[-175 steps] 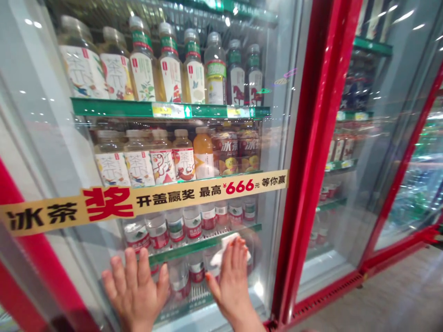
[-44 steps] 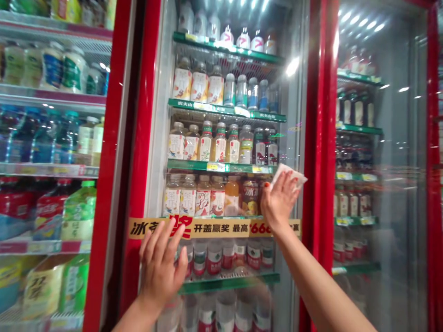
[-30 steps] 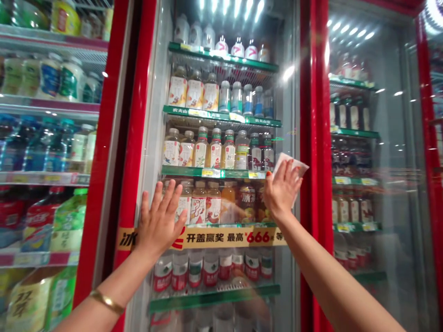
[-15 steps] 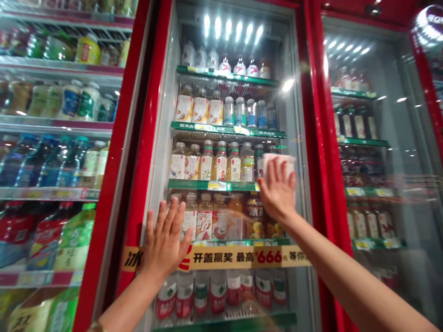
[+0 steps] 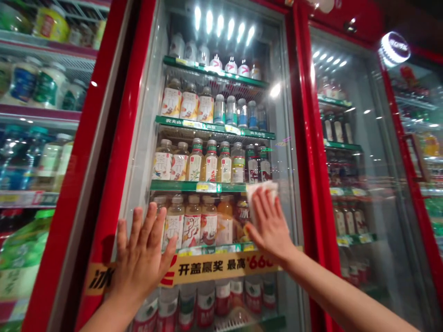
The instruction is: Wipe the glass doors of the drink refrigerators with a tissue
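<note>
My right hand (image 5: 269, 226) presses a white cloth (image 5: 253, 190) flat against the glass door (image 5: 285, 180) of a red-framed drinks cooler. Its fingers lie over the cloth and point upward, right of the middle of the door. Lower left, my left hand (image 5: 141, 251) is open, fingers spread and palm toward the same door; it holds nothing. That hand covers part of a yellow banner strip (image 5: 221, 266) running across the glass. Behind the door, bottled drinks (image 5: 209, 161) stand in rows on shelves with green edges.
The cooler's red frame (image 5: 306, 138) rises right of the door. Beyond it stands another glass-fronted cooler (image 5: 367, 184). On the left are shelves of bottles and jars (image 5: 51, 83) behind a red upright (image 5: 74, 152). A round lit sign (image 5: 395, 48) hangs at upper right.
My right hand has slid the white cloth down the glass, from the third shelf's bottles to below that shelf's edge. The view has shifted right; my left hand stays spread near the banner.
</note>
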A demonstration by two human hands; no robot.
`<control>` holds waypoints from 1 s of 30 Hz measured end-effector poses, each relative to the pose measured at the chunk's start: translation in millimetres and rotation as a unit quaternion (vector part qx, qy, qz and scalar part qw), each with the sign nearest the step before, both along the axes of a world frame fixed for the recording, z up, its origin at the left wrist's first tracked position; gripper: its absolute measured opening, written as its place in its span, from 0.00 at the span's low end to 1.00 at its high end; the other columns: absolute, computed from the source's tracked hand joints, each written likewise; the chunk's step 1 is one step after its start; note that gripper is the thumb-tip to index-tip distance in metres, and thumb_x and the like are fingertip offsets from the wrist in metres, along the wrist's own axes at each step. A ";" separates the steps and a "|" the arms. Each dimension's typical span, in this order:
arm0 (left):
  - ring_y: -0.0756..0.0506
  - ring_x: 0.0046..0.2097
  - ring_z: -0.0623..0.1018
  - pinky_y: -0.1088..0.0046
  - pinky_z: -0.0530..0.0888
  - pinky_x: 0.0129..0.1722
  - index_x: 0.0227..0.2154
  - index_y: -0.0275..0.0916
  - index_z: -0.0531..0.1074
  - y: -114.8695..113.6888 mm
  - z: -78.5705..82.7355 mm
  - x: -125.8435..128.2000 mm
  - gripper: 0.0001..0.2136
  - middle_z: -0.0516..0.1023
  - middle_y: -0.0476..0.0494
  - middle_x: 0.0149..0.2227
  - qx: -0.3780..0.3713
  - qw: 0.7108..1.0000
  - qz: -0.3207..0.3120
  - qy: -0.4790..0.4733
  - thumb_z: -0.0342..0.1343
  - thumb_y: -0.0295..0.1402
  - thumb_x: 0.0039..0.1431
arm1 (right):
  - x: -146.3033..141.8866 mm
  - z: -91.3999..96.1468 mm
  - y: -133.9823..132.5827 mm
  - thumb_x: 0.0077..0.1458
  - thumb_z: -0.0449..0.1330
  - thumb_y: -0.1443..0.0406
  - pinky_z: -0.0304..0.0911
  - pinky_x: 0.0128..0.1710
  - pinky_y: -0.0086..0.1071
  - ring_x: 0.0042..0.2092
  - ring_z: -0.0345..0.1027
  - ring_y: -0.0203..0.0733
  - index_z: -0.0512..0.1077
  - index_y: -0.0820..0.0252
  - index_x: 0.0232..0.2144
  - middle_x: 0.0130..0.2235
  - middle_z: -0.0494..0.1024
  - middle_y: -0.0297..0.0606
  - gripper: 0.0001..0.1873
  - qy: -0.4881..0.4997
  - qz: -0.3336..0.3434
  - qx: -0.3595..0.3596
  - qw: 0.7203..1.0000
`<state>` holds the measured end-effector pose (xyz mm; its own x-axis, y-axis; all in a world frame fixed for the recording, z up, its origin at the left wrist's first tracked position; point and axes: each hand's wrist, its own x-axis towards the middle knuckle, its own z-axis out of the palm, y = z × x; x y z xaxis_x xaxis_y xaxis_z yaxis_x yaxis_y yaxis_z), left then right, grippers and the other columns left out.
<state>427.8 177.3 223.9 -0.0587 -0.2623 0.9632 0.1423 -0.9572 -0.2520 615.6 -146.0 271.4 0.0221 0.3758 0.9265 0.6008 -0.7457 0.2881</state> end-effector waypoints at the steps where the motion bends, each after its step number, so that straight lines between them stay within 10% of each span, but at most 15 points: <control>1: 0.40 0.82 0.41 0.51 0.36 0.82 0.78 0.38 0.43 -0.1 0.2 0.4 0.38 0.42 0.43 0.81 -0.001 1.000 -0.001 0.001 0.54 0.39 0.73 | -6.6 -5.8 6.1 0.73 0.42 0.41 0.42 0.79 0.62 0.81 0.36 0.56 0.25 0.45 0.79 0.82 0.37 0.31 0.45 -0.032 0.014 -0.092 0.995; 3: 0.41 0.82 0.41 0.51 0.36 0.82 0.78 0.39 0.43 -0.9 0.7 0.9 0.37 0.42 0.44 0.81 -0.002 1.000 0.001 0.001 0.53 0.40 0.74 | -16.1 7.6 12.7 0.73 0.43 0.41 0.40 0.80 0.61 0.81 0.39 0.53 0.31 0.40 0.79 0.81 0.45 0.27 0.43 -0.046 0.017 -0.152 0.987; 8: 0.41 0.82 0.39 0.50 0.34 0.81 0.78 0.41 0.42 -3.8 -0.8 1.0 0.38 0.40 0.44 0.81 -0.030 0.999 0.030 -0.013 0.53 0.41 0.74 | -27.7 104.7 41.2 0.76 0.34 0.48 0.36 0.76 0.74 0.82 0.31 0.63 0.36 0.49 0.80 0.81 0.39 0.40 0.37 0.054 -0.007 0.132 0.990; 11: 0.39 0.82 0.37 0.49 0.32 0.80 0.78 0.44 0.43 -2.3 -3.9 1.9 0.37 0.37 0.42 0.81 -0.053 0.997 0.050 -0.015 0.52 0.43 0.74 | -52.0 99.5 86.2 0.74 0.44 0.44 0.33 0.80 0.63 0.82 0.34 0.54 0.45 0.39 0.79 0.80 0.47 0.28 0.37 -0.018 0.071 -0.026 0.997; 15: 0.38 0.82 0.36 0.48 0.32 0.80 0.78 0.38 0.41 1.5 -6.5 3.2 0.37 0.34 0.37 0.81 -0.044 0.998 0.049 -0.022 0.44 0.49 0.76 | -80.7 92.5 133.4 0.74 0.50 0.48 0.37 0.81 0.50 0.80 0.42 0.40 0.54 0.33 0.76 0.77 0.56 0.15 0.32 -0.162 0.183 -0.385 0.890; 21: 0.40 0.82 0.39 0.54 0.39 0.81 0.78 0.35 0.40 3.5 -7.9 1.7 0.40 0.38 0.37 0.81 -0.013 0.998 0.056 -0.030 0.42 0.54 0.75 | -91.9 182.0 170.2 0.76 0.43 0.50 0.30 0.78 0.69 0.81 0.35 0.58 0.47 0.49 0.79 0.81 0.47 0.32 0.35 -0.081 0.120 -0.077 0.986; 27: 0.39 0.82 0.38 0.54 0.36 0.81 0.78 0.34 0.41 3.3 -9.4 0.4 0.40 0.36 0.39 0.81 0.033 0.997 0.072 -0.025 0.39 0.55 0.75 | -118.6 144.4 206.8 0.74 0.50 0.52 0.30 0.82 0.50 0.81 0.41 0.41 0.57 0.38 0.75 0.78 0.55 0.15 0.31 -0.226 0.161 -0.443 0.852; 30: 0.40 0.82 0.37 0.52 0.35 0.81 0.78 0.35 0.40 3.4 -8.6 0.5 0.38 0.36 0.40 0.81 0.022 0.997 0.068 -0.025 0.41 0.52 0.75 | -113.1 180.9 206.0 0.77 0.44 0.50 0.27 0.79 0.65 0.81 0.37 0.51 0.54 0.45 0.77 0.79 0.53 0.27 0.31 -0.145 0.149 -0.244 0.947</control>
<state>428.2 180.7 215.3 -0.0667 -0.3133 0.9473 0.2834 -0.9163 -0.2831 502.6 60.1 452.3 -0.3802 0.7113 0.5913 0.6067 -0.2908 0.7399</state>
